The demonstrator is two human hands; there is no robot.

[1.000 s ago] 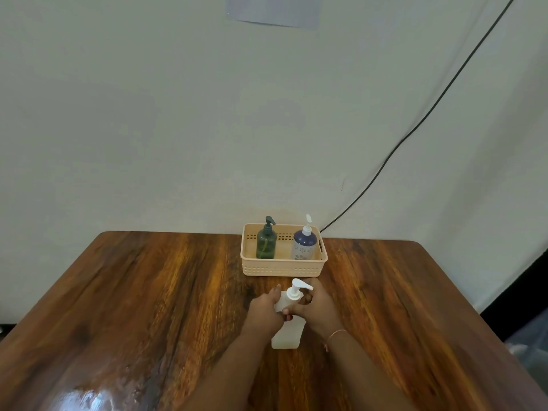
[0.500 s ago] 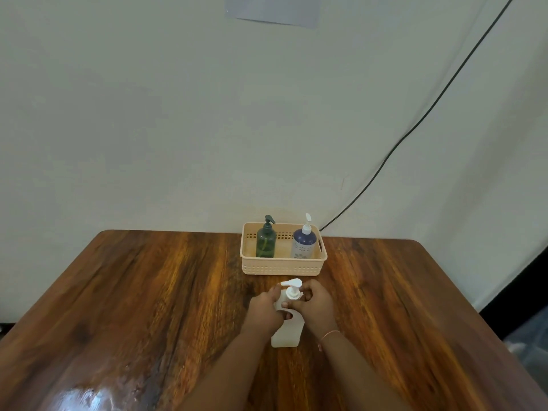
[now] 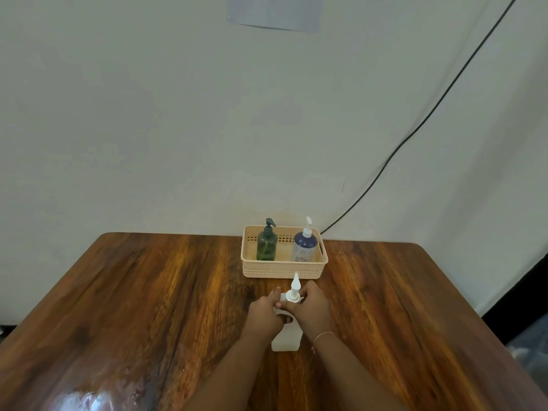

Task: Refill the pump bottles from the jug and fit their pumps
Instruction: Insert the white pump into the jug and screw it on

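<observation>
Bare tabletop (image 3: 148, 307) is lying open either side of the white bottle (image 3: 286, 339), standing centrally. The left hand (image 3: 264, 315) is wrapping its shoulder; right hand (image 3: 311, 310) fingers (image 3: 302, 295) are closing round the pump (image 3: 293, 289). Beyond, a basket (image 3: 284, 269) is sitting near the far edge, holding a green bottle (image 3: 266, 246) and blue bottle (image 3: 304, 246).

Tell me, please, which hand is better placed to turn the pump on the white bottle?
The right hand: its fingers sit at the pump collar, while the left hand grips the white bottle by its upper part, steadying it.
</observation>
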